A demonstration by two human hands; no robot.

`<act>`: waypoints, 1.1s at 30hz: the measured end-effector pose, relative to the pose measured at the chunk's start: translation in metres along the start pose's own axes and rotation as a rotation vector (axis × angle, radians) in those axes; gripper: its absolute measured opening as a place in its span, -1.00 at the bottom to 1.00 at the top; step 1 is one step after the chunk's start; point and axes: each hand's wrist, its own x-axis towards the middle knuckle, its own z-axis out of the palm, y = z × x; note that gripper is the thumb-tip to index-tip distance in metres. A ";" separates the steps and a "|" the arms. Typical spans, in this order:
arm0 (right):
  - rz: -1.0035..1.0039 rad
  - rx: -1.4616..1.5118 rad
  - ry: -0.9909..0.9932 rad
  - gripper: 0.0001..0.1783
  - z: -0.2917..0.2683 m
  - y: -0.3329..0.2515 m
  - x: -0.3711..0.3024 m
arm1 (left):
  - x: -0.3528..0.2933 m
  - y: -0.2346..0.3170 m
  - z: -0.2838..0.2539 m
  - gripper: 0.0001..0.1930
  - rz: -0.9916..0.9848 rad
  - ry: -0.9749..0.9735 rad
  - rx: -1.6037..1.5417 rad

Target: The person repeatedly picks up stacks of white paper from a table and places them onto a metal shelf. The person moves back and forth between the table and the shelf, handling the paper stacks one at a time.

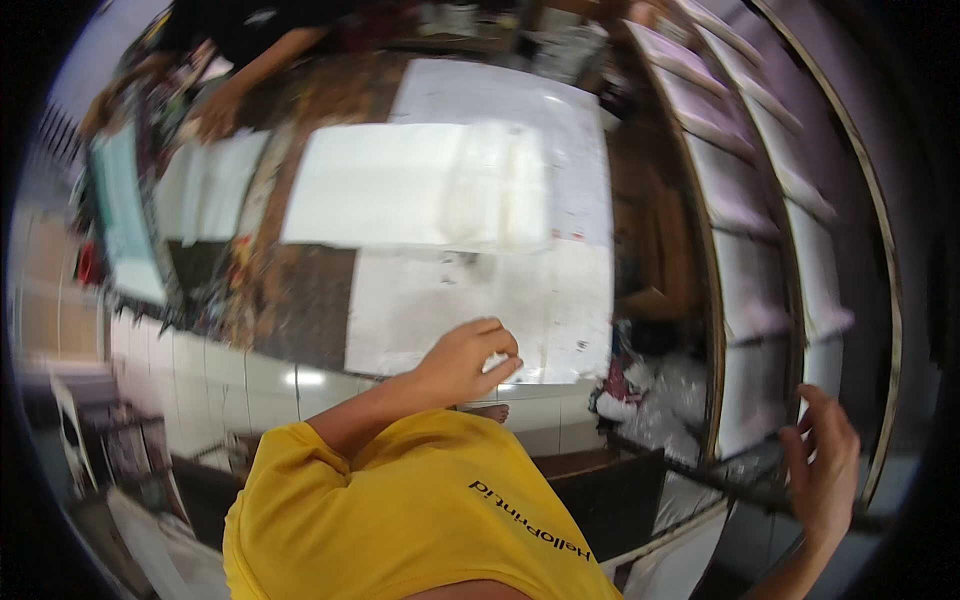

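My left hand (466,357) hovers at the near edge of the white board (420,320) on the table. Its fingers curl loosely, with a gap between thumb and forefinger and nothing seen in them. Across the board lies a long white sheet (370,185), its right part blurred and faintly yellowish. Out to the right, my right hand (825,465) is raised with fingers apart, close to the lower end of a rack (708,330). White sheets (738,280) hang or lie on it in two columns, curling at their edges. That hand seems to hold nothing.
At the far left another person's hand (218,112) reaches over a pale sheet (205,190), beside a framed teal panel (128,215). The worn brown tabletop (310,300) is stained. Clear plastic bags (670,395) lie between table and rack. A dark box (605,500) stands near me.
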 end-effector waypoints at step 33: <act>-0.521 1.025 -0.278 -0.30 0.172 -0.129 0.144 | -0.001 -0.039 -0.070 -0.90 0.039 0.429 0.418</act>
